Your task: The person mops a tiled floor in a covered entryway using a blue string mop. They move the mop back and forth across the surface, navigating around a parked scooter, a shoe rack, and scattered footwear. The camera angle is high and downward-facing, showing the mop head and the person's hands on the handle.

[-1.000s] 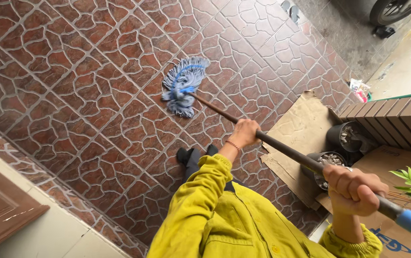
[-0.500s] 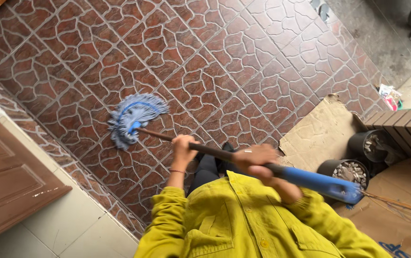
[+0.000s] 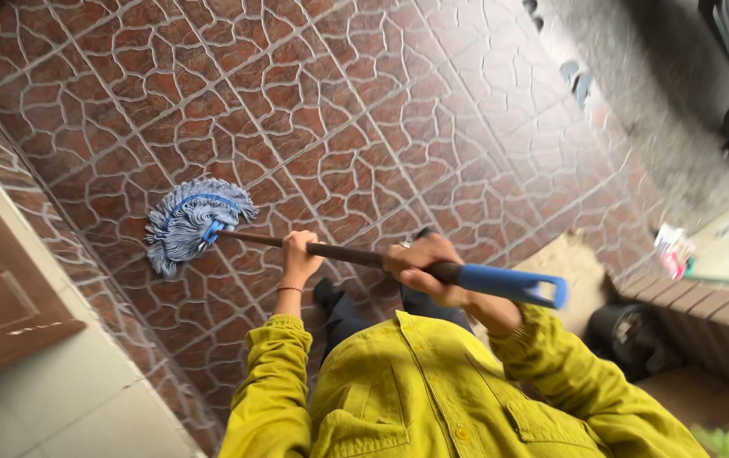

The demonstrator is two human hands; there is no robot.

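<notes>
Head camera, looking straight down: a person in a yellow-green jacket (image 3: 432, 390) is standing on a floor of reddish-brown tiles (image 3: 364, 110) patterned like cracked stone with pale grout lines. Both hands are gripping a mop (image 3: 331, 250), which is lying almost level across the middle of the view.

The mop head (image 3: 188, 222) is a flattened bundle of blue and grey-white strings with a bright blue band looping across it. It is resting on the tiles at the left, near a brick-patterned border strip and a brown wooden door (image 3: 0, 288). A dark brown handle is running from it to the right, ending in a bright blue grip (image 3: 513, 284) with a hanging loop at its tip.

The left hand (image 3: 298, 257) is clenching the dark handle partway along, fingers wrapping over the top; a thin red bracelet is circling that wrist. The right hand (image 3: 425, 267) is grasping the handle just where the brown shaft is meeting the blue grip, with a ring showing on one finger.

Dark shoes are showing between the arms. At the right, blurred, are sitting a black pot (image 3: 627, 335), a brown ribbed surface (image 3: 712, 318) and a piece of cardboard (image 3: 564, 276)
</notes>
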